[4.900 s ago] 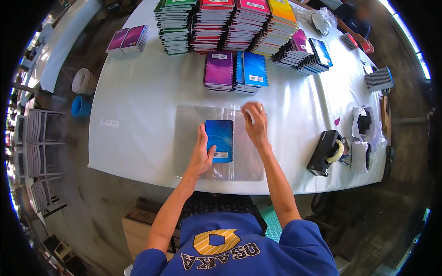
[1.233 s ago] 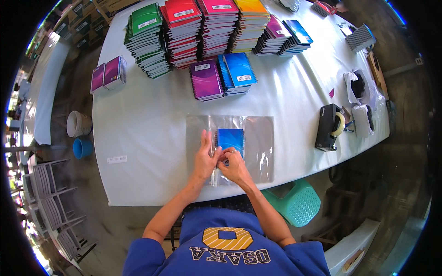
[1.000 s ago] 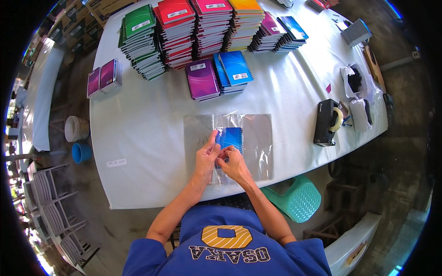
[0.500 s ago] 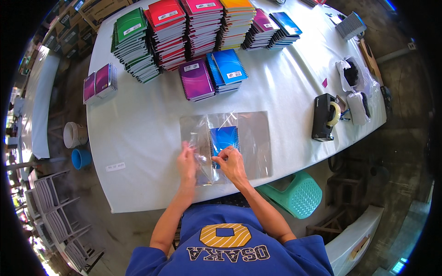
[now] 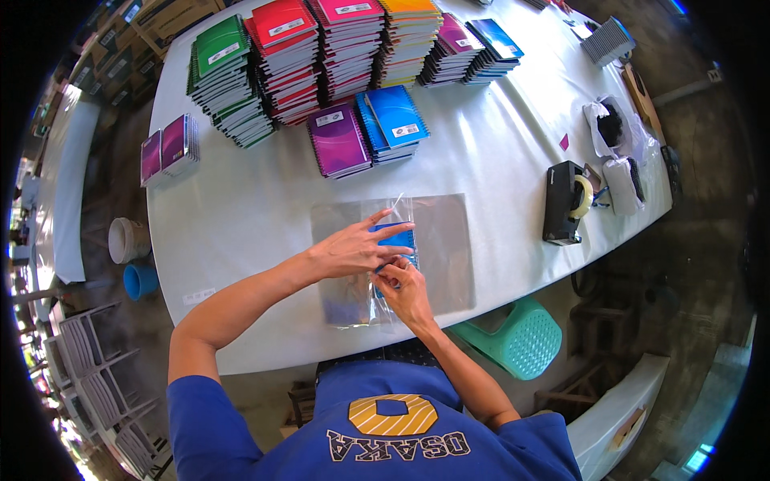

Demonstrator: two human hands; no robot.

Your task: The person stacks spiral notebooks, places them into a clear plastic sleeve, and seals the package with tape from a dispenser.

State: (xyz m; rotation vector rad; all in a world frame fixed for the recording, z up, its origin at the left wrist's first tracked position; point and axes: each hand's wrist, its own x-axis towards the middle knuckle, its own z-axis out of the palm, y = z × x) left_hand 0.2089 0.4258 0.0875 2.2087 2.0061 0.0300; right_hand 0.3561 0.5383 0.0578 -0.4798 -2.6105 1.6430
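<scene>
On the white-covered tabletop (image 5: 233,248), a small blue spiral-bound notebook (image 5: 400,239) is laid among clear, glossy plastic film (image 5: 441,264). The left hand (image 5: 355,247) is spread wide across it, seemingly so that cover and film are steadied; the right hand (image 5: 407,293) is narrowed to a pinch beside it. Whatever is pinched cannot be made out, and most of the cover is hidden by fingers.

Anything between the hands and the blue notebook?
Nothing bulky visible: the left hand and right hand are right at the blue notebook. Clear film shows beside it; whether a layer comes between, I can't tell.
</scene>
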